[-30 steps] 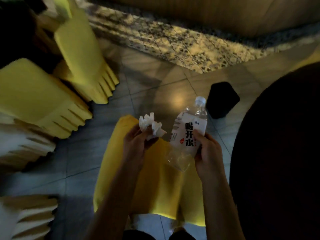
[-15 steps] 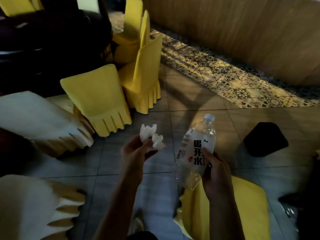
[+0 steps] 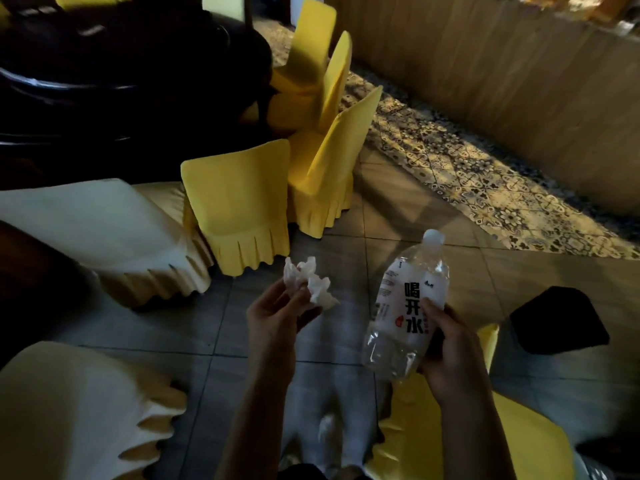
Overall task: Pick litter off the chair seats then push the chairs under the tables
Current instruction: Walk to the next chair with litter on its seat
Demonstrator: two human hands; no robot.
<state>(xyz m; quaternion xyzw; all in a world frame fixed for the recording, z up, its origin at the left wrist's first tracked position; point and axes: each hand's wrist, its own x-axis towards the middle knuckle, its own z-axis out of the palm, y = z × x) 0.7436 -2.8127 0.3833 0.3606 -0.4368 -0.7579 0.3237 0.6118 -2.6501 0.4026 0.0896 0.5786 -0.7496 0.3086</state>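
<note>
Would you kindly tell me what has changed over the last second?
The view swung: the yellow-covered chair, under both hands a second ago, now shows lower right, behind the right forearm alone. Nothing taken or released: the left hand still pinches the crumpled tissue, the right hand still grips the water bottle.

tissue left of bottle, chairs behind

Grey tiled floor, patterned tile strip, wooden wall, dark boxy object
</note>
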